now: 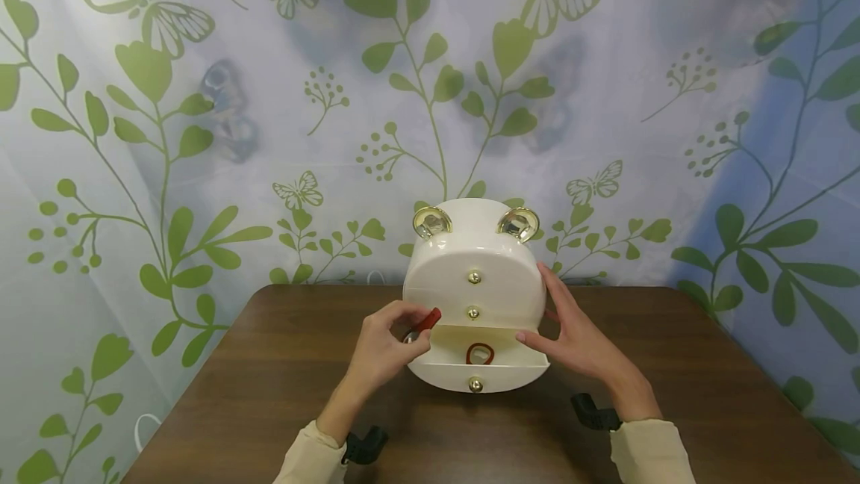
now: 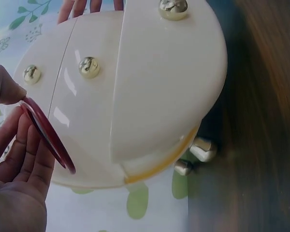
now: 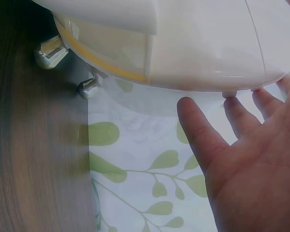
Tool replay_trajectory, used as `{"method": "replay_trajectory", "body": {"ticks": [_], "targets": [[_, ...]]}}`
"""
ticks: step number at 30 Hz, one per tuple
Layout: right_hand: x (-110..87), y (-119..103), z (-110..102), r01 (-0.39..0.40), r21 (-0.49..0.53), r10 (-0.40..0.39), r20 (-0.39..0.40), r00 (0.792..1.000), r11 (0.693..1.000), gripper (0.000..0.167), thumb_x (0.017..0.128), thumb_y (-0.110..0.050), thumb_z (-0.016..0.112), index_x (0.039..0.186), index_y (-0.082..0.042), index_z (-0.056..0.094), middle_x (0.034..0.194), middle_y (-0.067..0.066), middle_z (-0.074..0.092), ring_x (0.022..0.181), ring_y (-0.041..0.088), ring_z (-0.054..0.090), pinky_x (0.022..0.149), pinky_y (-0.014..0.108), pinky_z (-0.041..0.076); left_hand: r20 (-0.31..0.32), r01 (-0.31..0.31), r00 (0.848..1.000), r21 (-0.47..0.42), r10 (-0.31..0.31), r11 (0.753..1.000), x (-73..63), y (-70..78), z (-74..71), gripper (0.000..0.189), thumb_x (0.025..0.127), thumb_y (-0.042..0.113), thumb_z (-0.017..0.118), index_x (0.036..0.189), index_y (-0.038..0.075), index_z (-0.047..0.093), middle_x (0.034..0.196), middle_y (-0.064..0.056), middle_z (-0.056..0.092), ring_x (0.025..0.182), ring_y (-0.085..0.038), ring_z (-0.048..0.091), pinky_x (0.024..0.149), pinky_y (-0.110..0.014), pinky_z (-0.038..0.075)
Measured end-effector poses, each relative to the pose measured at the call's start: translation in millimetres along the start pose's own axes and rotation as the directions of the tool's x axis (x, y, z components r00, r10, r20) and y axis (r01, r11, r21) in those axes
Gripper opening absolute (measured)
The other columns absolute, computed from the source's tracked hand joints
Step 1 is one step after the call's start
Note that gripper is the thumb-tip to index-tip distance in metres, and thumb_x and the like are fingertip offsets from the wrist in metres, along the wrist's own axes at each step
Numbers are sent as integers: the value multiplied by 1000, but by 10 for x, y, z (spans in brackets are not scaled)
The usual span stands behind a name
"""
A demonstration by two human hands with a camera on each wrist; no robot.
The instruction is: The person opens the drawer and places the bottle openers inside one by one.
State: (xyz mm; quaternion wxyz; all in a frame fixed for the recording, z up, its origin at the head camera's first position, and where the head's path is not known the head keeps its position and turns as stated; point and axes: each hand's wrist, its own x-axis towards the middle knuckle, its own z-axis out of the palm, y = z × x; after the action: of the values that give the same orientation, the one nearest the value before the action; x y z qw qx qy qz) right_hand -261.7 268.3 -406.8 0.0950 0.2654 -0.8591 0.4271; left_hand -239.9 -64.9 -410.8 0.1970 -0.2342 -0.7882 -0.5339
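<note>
A white rounded cabinet (image 1: pixel 440 275) with gold ears and gold knobs stands on the table, its bottom drawer (image 1: pixel 443 377) pulled out. My left hand (image 1: pixel 379 347) pinches a thin, round, red-rimmed piece (image 2: pixel 49 137) between thumb and fingers, to the left above that drawer. Seen edge-on in the left wrist view, the piece's kind cannot be told. Inside the drawer lies a small reddish-brown loop (image 1: pixel 469 355) with a pale middle. My right hand (image 1: pixel 586 342) is spread at the cabinet's right side, fingertips right at its wall, thumb over the drawer's right end.
The dark brown wooden table (image 1: pixel 282 364) reaches back to a hanging cloth (image 1: pixel 269 133) printed with green leaves and butterflies. Short silver feet (image 3: pixel 53 52) hold the cabinet off the tabletop. A black wrist strap (image 1: pixel 594 413) sits at the right wrist.
</note>
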Motion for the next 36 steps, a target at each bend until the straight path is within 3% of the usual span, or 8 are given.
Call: {"method": "replay_trajectory", "body": {"ticks": [8,14,22,36], "targets": [[-1,-2,5,9,4,-9,-2,1000,1000,111,90,-25,82,167,-28,2,169,16,11,151,43,22,106,69,42,8,-107,994,42,106,993,54,-59,151,26,79,0,81,100,13,74,94,1,74,81,-17,68,66,-39,59],[-6,-9,11,1,5,-1,0,1000,1000,112,90,-25,82,167,-25,1,169,17,10,152,44,22,107,68,41,10,-174,985,63,173,983,71,-142,270,28,78,0,82,102,11,73,95,0,73,83,-12,69,71,-36,61],[-8,-29,13,-8,5,8,0,1000,1000,112,90,-27,82,167,-27,1,169,16,11,151,44,23,107,68,42,33,-167,986,47,166,985,53,-183,352,26,78,-2,81,99,9,72,93,-2,72,82,-16,69,70,-45,61],[-7,-15,3,10,4,-10,-2,1000,1000,111,90,-25,82,167,-27,2,169,16,11,151,46,24,104,70,42,71,-136,989,40,133,990,43,-222,445,23,79,-1,79,100,7,72,94,-4,71,81,-18,69,73,-40,63]]}}
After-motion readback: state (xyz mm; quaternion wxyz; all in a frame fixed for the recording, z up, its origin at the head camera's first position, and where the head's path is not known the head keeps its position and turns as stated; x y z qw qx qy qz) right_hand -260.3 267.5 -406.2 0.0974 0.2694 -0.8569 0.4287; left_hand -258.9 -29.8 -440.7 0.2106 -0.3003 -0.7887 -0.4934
